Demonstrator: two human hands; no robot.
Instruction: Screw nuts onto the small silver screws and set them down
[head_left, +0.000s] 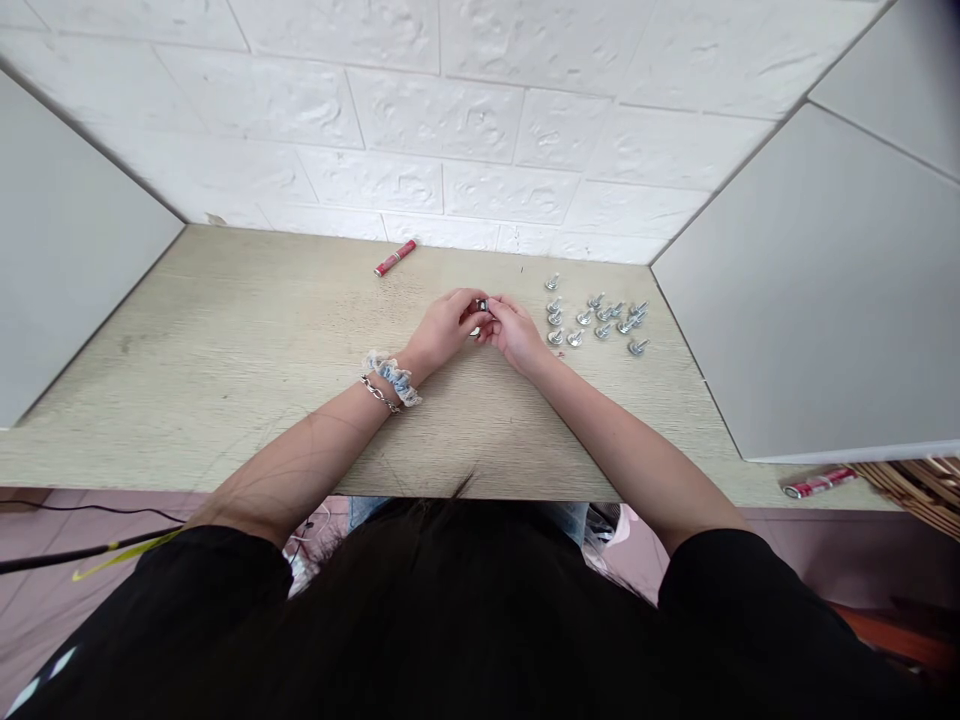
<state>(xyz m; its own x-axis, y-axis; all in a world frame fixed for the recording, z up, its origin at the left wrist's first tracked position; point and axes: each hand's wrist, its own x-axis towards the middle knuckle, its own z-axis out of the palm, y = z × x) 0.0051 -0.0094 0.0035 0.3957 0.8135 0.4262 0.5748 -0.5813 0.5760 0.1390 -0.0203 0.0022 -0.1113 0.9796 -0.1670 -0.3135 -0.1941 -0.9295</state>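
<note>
- Pale wood-grain bench point(225, 360), white brick wall behind, grey panels on both sides.
- Cluster of small metal parts point(596, 318) lies just right of the hands; nothing blocks them.
- Red tube point(394, 258) near the wall, well apart; a second red tube point(817, 485) at the bench's right edge.
- Left hand point(446, 328) and right hand point(514, 330) meet mid-bench, fingers pinched on one small metal piece point(481, 305).
- Piece too small to tell its axis or heading.
- Scrunchie point(394, 378) and chain bracelet on left wrist.
</note>
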